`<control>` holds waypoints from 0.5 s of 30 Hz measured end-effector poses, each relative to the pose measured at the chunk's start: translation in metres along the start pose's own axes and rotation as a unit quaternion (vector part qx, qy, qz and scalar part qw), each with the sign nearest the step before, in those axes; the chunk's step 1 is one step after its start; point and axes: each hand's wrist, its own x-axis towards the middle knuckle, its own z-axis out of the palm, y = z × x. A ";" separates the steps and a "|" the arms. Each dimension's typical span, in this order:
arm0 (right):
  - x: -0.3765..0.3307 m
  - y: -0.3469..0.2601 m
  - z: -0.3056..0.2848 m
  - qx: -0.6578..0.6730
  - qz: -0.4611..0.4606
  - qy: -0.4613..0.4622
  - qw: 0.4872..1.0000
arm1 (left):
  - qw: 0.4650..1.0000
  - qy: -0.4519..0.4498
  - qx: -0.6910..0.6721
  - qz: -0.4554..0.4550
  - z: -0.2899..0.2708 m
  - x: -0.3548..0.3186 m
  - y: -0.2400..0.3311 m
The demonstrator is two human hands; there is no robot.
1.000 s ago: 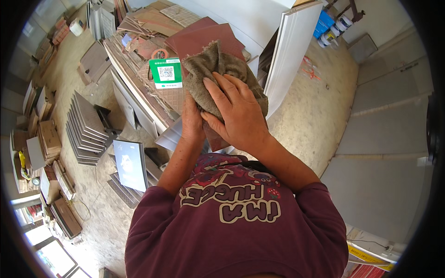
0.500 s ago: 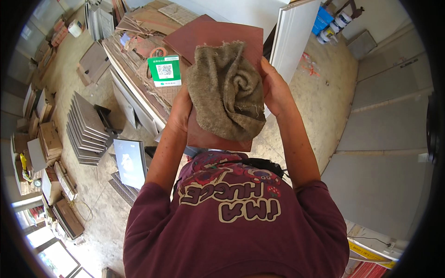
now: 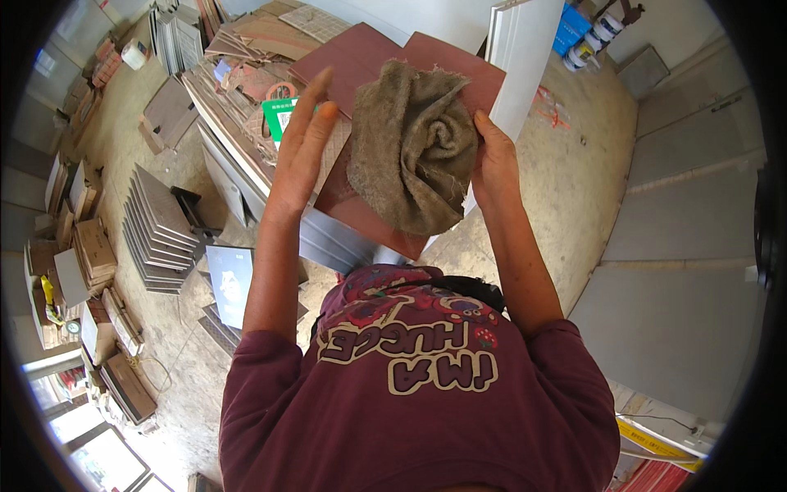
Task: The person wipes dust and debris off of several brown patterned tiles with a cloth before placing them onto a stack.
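Note:
I hold a red-brown tile (image 3: 352, 209) up in front of my chest, tilted toward me. A crumpled grey-brown rag (image 3: 414, 152) lies bunched on its face. My right hand (image 3: 494, 164) grips the tile's right edge, with the thumb next to the rag. At the tile's left edge my left hand (image 3: 299, 156) rests with its fingers straight and pointing up; its thumb is hidden. A second red-brown tile (image 3: 348, 57) lies behind on a stack.
A long stack of mixed tiles with a green card (image 3: 279, 115) runs behind the held tile. Grey tiles (image 3: 156, 230) lean in rows on the concrete floor at left, near cardboard boxes (image 3: 94, 250). White panels (image 3: 525, 49) stand at upper right, blue containers (image 3: 578, 29) beyond.
The rag was under my right hand, pressed on the tile on the stack. I then lifted the tile with both hands. My left hand's fingers are now straightened along the left edge.

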 end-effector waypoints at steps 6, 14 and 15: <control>-0.009 0.014 -0.003 -0.077 -0.035 0.019 0.996 | 0.899 -0.096 0.365 0.223 0.059 -0.009 0.036; -0.019 0.010 0.002 -0.012 -0.066 0.060 0.996 | 0.884 -0.080 0.422 0.187 0.059 -0.032 0.028; -0.020 0.009 0.003 -0.008 -0.066 0.070 0.995 | 0.884 -0.070 0.426 0.179 0.056 -0.033 0.028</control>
